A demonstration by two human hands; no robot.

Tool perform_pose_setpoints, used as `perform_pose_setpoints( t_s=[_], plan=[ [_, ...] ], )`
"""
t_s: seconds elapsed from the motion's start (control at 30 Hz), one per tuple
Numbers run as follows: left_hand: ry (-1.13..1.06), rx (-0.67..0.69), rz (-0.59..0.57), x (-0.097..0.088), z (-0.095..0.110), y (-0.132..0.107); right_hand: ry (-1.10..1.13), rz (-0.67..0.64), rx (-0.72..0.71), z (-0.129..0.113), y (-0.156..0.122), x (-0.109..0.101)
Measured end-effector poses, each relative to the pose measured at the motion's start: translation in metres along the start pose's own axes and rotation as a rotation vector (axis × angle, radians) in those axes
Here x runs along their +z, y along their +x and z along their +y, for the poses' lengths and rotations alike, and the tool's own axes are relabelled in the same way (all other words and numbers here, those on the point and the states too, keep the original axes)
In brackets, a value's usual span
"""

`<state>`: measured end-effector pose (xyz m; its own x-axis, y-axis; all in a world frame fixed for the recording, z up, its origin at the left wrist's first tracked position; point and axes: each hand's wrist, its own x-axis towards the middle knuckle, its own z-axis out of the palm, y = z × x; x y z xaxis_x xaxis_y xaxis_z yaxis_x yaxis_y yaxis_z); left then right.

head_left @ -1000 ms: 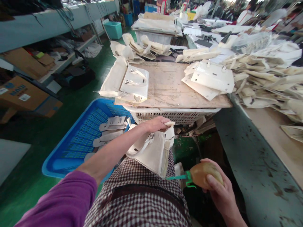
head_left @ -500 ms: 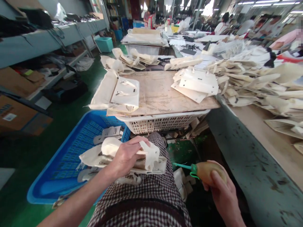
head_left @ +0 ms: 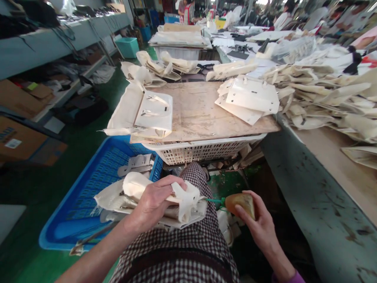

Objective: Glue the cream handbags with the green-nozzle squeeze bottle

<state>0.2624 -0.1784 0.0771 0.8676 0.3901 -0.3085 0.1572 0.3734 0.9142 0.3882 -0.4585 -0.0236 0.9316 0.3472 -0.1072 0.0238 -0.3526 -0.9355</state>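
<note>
My left hand (head_left: 154,198) is closed on a cream fabric bag piece (head_left: 188,200) lying flat across my checked lap (head_left: 176,251). My right hand (head_left: 257,224) grips a yellowish squeeze bottle (head_left: 240,201) with a green nozzle (head_left: 214,201). The nozzle tip points left and touches the right edge of the bag piece. Both hands sit just in front of a white perforated basket (head_left: 203,151) topped by a wooden board (head_left: 203,112).
A blue plastic crate (head_left: 88,184) with cut pieces stands at my left. Finished cream bags (head_left: 153,112) lie on the board's left, more pieces (head_left: 250,96) on its right. A long bench (head_left: 330,165) heaped with cream pieces runs along the right. Shelving lines the left wall.
My left hand brought the bag piece down from hanging upright to lying flat on my lap. My right hand moved the bottle left until its nozzle reached the piece.
</note>
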Motion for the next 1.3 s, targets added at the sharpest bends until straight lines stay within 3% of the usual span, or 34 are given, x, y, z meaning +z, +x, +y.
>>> perform_pose_setpoints(
  t_s=[0.23,0.43,0.6,0.87,1.03,1.17,1.3],
  plan=[
    [0.037,-0.067,-0.013,-0.002,-0.007,-0.001,-0.175,0.038,-0.165,0.009,-0.007,-0.007],
    [-0.001,-0.070,0.016,-0.001,-0.004,0.002,-0.114,0.000,-0.111,0.013,-0.009,-0.003],
    [0.103,-0.054,-0.018,-0.008,-0.012,-0.001,-0.097,-0.025,-0.053,0.007,-0.002,0.002],
    [0.264,0.017,-0.051,-0.015,-0.017,-0.002,-0.011,-0.108,0.170,-0.016,-0.004,-0.006],
    [0.378,0.096,-0.083,-0.016,-0.020,-0.005,0.081,-0.136,0.286,-0.017,-0.006,-0.004],
    [0.534,0.213,-0.149,-0.017,-0.022,-0.008,0.050,-0.060,0.236,-0.007,-0.005,-0.002],
    [0.604,0.239,-0.221,-0.017,-0.024,-0.010,0.010,-0.013,0.185,0.001,-0.006,0.000]
  ],
)
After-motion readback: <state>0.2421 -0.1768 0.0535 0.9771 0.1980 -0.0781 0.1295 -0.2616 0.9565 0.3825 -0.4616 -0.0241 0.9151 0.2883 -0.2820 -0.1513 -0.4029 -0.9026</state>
